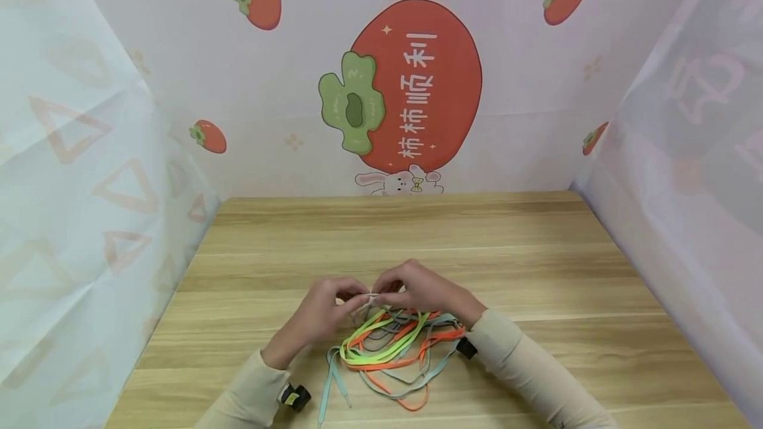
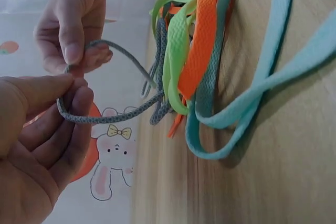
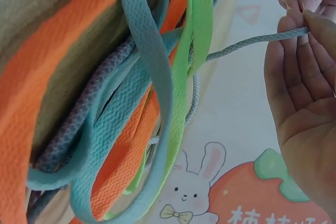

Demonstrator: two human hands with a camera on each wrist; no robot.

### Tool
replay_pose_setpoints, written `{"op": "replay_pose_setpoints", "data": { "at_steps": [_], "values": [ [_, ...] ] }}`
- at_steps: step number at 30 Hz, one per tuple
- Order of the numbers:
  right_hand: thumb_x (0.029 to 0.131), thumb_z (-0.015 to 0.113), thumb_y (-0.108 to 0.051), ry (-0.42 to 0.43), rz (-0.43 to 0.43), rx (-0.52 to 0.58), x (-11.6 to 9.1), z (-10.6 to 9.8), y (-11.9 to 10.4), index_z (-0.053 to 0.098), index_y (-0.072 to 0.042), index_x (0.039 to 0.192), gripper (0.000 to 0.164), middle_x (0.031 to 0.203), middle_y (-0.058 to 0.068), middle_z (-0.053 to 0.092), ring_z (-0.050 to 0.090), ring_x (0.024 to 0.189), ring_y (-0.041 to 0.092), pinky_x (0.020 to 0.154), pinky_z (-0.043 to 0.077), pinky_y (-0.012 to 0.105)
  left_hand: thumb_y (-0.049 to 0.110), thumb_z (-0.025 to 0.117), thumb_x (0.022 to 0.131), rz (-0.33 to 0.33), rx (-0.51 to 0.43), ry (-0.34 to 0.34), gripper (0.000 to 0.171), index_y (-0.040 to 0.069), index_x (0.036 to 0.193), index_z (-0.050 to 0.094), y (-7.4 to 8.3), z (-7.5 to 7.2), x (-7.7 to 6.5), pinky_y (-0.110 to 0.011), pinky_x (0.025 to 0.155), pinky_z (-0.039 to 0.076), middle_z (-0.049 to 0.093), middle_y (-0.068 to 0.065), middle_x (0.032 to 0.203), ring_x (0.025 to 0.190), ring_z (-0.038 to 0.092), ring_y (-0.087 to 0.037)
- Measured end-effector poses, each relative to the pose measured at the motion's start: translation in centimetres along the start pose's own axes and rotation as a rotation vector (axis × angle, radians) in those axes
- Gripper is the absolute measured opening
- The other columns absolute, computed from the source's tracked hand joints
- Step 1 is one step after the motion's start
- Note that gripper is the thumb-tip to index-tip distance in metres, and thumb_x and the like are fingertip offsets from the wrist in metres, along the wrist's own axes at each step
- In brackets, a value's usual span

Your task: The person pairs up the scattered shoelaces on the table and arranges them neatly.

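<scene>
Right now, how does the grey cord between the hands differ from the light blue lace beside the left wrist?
The grey cord is round; the light blue lace is flat. The cord is speckled darker, while the lace is one plain colour. The left hand and right hand pinch the cord; neither holds the lace, which lies on the table. Both look woven.

The worktop (image 1: 250, 250) has a light wood-grain surface, grain running left to right, across the lower half of the head view. Directly on it, at lower centre, lies a loose tangle of flat yellow-green lace (image 2: 178, 51), orange lace (image 2: 202, 35), light-blue lace (image 2: 212, 153) and part of a grey cord (image 2: 159, 40). Two light-blue lace ends (image 1: 325, 392) point toward the bottom edge.
</scene>
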State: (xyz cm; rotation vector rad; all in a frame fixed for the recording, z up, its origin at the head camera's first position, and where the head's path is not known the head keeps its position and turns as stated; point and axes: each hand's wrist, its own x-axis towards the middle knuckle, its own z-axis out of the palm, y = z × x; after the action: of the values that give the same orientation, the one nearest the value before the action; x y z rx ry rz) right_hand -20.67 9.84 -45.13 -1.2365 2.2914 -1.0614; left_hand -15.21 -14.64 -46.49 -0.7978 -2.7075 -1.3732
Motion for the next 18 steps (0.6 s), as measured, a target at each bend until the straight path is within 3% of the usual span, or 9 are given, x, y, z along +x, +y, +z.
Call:
{"op": "replay_pose_setpoints", "data": {
  "at_steps": [8, 12, 18],
  "values": [
    [0.105, 0.069, -0.026, 0.004, 0.038, 0.081, -0.4, -0.6, 0.6, 0.081, -0.01, 0.108, 0.02, 0.099, 0.009, 0.081, 0.073, 0.082, 0.013, 0.078, 0.061, 0.025, 0.025, 0.074, 0.101, -0.069, -0.122, -0.068, 0.015, 0.012, 0.107, 0.08, -1.5, -0.8, 0.1, -0.025, 0.082, 0.061, 0.079, 0.004, 0.098, 0.087, 0.074, -0.007],
    [0.105, 0.069, -0.027, 0.014, 0.072, 0.113, -0.8, -1.0, 1.0, 0.081, -0.009, 0.107, 0.022, 0.096, 0.01, 0.08, 0.067, 0.076, 0.014, 0.072, 0.058, 0.024, 0.027, 0.073, 0.102, -0.102, -0.165, -0.074, 0.024, 0.006, 0.111, 0.078, -2.0, -1.3, 0.0, -0.026, 0.082, 0.062, 0.08, -0.001, 0.098, 0.09, 0.076, -0.017],
    [0.104, 0.071, -0.025, 0.03, 0.096, 0.167, -1.4, -1.6, 1.9, 0.081, -0.006, 0.108, 0.022, 0.094, 0.015, 0.078, 0.059, 0.071, 0.009, 0.066, 0.053, 0.022, 0.027, 0.073, 0.102, -0.13, -0.241, -0.084, 0.028, 0.002, 0.113, 0.076, -2.6, -2.3, -0.2, -0.042, 0.081, 0.065, 0.079, -0.008, 0.096, 0.089, 0.077, -0.029]
  ]
}}
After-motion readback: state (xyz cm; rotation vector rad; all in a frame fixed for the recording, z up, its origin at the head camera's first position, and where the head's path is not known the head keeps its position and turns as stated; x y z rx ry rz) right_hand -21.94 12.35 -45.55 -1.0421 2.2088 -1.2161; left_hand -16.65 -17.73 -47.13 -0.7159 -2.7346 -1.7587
